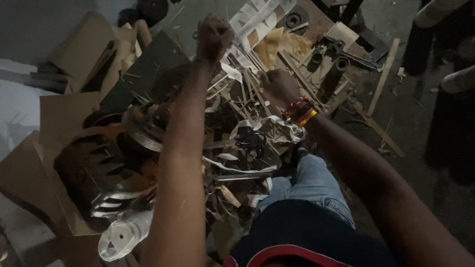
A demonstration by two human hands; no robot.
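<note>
Single head view, looking steeply down, close over both arms, cluttered floor (pixel 420 163)

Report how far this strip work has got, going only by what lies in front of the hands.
Done: curled white offcuts and thin wooden slivers litter the pile. In hand: the left hand is raised in a fist on a white strip; the right hand grips thin sticks lower down. Left: a wide white band lies behind the hands; how much remains cannot be told.
</note>
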